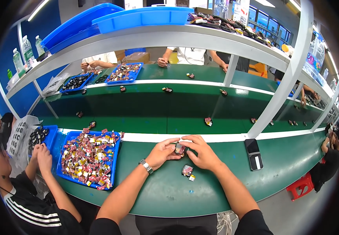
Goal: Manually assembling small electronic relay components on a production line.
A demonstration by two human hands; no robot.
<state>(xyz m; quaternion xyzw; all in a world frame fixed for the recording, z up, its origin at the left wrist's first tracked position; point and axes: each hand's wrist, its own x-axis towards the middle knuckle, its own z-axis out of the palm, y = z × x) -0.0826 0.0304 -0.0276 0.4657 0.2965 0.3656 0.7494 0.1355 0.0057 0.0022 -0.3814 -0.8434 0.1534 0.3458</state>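
Note:
Between the fingertips of both my hands is a small red circuit board assembly (180, 149) with a grey and black part, just above the green work surface. My left hand (162, 153), with a metal watch at the wrist, pinches its left side. From the other side, the thumb and fingers of my right hand (204, 153) close on it. A similar dark-cased piece (187, 170) lies just below my hands, with a small yellow and white part (192, 178) beside it. The fingers partly hide the held piece.
To my left, a blue tray (116, 166) is heaped with red boards. A dark phone (253, 154) lies at right. Pieces sit along the green belt (146, 123) beyond a white rail. A co-worker's hands (43, 156) are at far left. A metal post (281, 78) rises at right.

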